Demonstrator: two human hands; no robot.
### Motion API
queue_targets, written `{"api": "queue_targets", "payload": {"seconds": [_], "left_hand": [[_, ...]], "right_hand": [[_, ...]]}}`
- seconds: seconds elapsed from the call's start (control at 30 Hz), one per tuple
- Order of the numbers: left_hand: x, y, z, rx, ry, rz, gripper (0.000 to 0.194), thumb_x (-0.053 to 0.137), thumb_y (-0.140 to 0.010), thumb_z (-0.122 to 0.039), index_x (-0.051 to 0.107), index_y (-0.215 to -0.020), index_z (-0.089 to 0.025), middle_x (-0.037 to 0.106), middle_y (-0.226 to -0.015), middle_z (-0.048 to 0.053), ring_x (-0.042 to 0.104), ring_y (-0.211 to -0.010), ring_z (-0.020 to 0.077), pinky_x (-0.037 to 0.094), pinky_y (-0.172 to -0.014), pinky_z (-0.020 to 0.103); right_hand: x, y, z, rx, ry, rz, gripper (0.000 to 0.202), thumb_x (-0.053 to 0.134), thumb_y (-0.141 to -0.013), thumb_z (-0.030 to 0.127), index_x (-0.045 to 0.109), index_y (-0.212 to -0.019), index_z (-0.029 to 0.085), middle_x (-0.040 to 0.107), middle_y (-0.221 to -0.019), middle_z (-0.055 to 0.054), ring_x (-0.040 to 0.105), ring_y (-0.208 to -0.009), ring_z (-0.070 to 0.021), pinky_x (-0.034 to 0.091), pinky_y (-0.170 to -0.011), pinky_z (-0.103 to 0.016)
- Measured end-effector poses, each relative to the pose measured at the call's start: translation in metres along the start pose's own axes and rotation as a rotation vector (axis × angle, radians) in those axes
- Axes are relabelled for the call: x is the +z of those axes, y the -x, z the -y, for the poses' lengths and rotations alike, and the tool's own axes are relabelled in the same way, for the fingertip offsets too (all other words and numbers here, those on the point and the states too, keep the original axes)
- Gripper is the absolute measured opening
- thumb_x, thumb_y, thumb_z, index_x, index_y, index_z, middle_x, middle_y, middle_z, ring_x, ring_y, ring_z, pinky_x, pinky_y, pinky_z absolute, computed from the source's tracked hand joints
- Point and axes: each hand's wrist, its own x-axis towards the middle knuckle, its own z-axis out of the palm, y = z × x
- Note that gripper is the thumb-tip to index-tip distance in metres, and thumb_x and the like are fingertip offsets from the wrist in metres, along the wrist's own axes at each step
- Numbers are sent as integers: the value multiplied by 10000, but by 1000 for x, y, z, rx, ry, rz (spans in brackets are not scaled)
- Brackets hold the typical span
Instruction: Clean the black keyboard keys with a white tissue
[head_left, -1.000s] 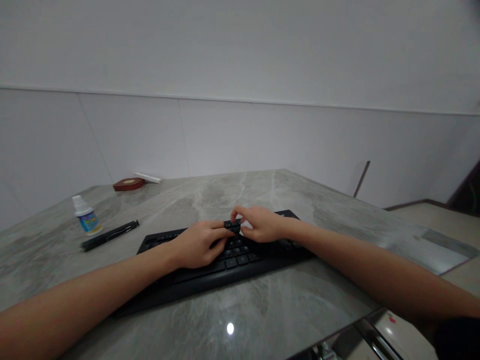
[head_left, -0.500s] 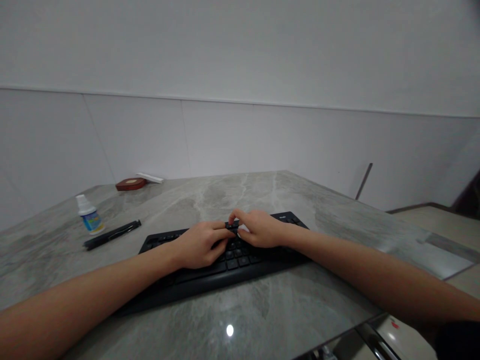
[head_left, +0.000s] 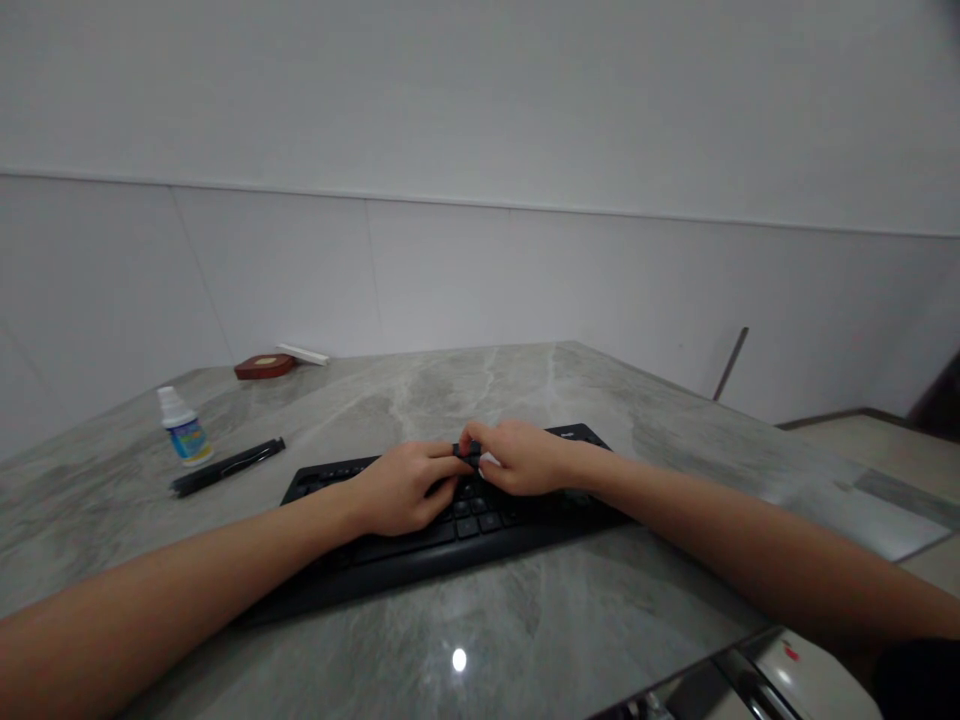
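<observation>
A black keyboard lies slightly askew on the grey marbled table. My left hand rests over its middle keys, palm down, with fingers stretched toward the right and the thumb lower and apart. Close against those fingertips, my right hand is bent over the upper keys. Its curled index finger and thumb close on a small white piece, perhaps tissue or cloth; most of it is hidden in the hand. Both forearms cross parts of the keyboard.
To the left stand a white spray bottle with a blue label and, beside it, a black pen-like item. A reddish-brown box and a white strip lie by the wall. A whitish object is at lower right.
My right index finger has shifted very slightly over the keys, the white piece still in the hand. My left hand stays in place. The whole view has moved a little.
</observation>
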Motion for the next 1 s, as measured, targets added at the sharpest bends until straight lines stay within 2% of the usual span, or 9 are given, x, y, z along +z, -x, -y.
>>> {"api": "queue_targets", "payload": {"seconds": [0.2, 0.37, 0.57, 0.7, 1.0], "left_hand": [[0, 0, 0, -2, -11, 14, 317, 439, -893, -110, 613, -1155, -147, 645, -997, 100, 634, -890, 203, 518, -801, 315], [0, -1, 0, -18, -30, 3, 300, 446, -897, -128, 626, -1135, -152, 641, -923, 82, 628, -805, 183, 514, -736, 292], [1, 0, 0, -5, -18, -1, 300, 440, -897, -123, 627, -1131, -137, 643, -912, 89, 624, -784, 187, 514, -727, 300], [0, 0, 0, -10, 0, 7, 303, 449, -888, -118, 629, -1129, -163, 648, -968, 87, 633, -852, 193, 517, -777, 302], [-1, 0, 0, -16, -12, 16, 303, 446, -881, -112, 619, -1125, -160, 650, -959, 84, 633, -853, 192, 515, -775, 298]], "right_hand": [[-5, 2, -4, 13, 13, -10, 315, 469, -817, 167, 515, -1128, 168, 640, -752, -39, 566, -672, -196, 347, -607, -285], [-7, 6, -11, 42, -52, -53, 268, 461, -834, 162, 488, -1100, 176, 629, -707, -7, 556, -657, -180, 358, -625, -275], [0, 7, -14, -62, -40, -48, 195, 489, -818, 181, 475, -1012, 171, 640, -821, -46, 548, -669, -175, 355, -612, -276], [5, 3, -8, -72, 14, -44, 160, 438, -868, 205, 474, -1019, 167, 628, -773, -44, 538, -646, -180, 335, -594, -282], [4, 4, -8, -115, 12, -17, 141, 441, -873, 208, 479, -1004, 174, 588, -706, -20, 484, -587, -158, 306, -567, -272]]}}
